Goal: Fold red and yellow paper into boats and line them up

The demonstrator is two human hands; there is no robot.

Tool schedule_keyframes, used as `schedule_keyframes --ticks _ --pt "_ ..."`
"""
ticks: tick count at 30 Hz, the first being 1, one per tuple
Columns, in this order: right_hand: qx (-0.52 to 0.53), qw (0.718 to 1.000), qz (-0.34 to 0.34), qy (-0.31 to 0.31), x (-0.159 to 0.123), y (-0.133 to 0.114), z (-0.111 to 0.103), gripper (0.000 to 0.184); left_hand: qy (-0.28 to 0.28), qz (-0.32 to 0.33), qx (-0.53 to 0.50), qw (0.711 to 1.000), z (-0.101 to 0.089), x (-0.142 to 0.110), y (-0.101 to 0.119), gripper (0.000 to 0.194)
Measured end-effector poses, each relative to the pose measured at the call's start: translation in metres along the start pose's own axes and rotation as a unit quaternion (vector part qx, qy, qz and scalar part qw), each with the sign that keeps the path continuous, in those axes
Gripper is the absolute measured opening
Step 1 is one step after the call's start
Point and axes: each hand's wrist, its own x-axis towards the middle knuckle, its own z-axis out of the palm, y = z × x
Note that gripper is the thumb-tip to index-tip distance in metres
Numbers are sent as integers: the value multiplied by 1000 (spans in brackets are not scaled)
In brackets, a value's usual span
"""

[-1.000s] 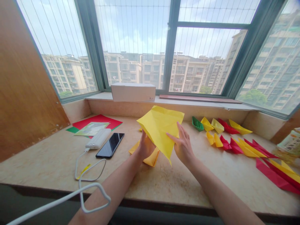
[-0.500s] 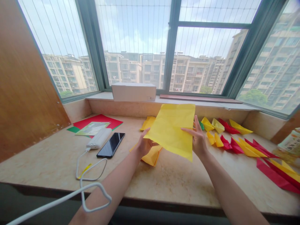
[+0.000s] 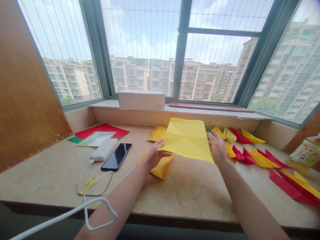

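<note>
The left hand (image 3: pixel 155 155) pinches the near left corner of a creased yellow sheet (image 3: pixel 186 140) held above the surface (image 3: pixel 192 193); the right hand (image 3: pixel 217 146) is at the sheet's right edge, fingers partly spread, though I cannot tell whether it grips. Folded paper (image 3: pixel 162 168) lies just below the left hand, a phone (image 3: pixel 116 156) to its left, and paper shapes (image 3: pixel 263 159) right of the right hand. Farther off are a bottle (image 3: pixel 306 153), well right of the right hand, contents unclear, and, beyond both hands, a white box (image 3: pixel 141 101) on the windowsill (image 3: pixel 190 109).
</note>
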Motion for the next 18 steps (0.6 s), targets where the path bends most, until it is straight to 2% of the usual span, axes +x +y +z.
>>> schedule_keyframes --ticks 2,7,12,15,18 --pt "27 999 44 -16 -1 -2 0 54 -3 9 7 1000 0 1 -1 35" --pt "32 984 102 -143 -12 -9 3 35 -4 24 -11 1000 1 1 -4 37" --pt "21 970 126 -208 -19 -3 9 38 -15 41 -86 995 -3 6 -6 42" --pt "41 982 70 -172 -18 9 14 41 0 24 -133 991 -5 8 -3 52" --pt "73 994 -27 -81 -16 21 20 42 -43 -10 -146 988 -1 4 -3 51"
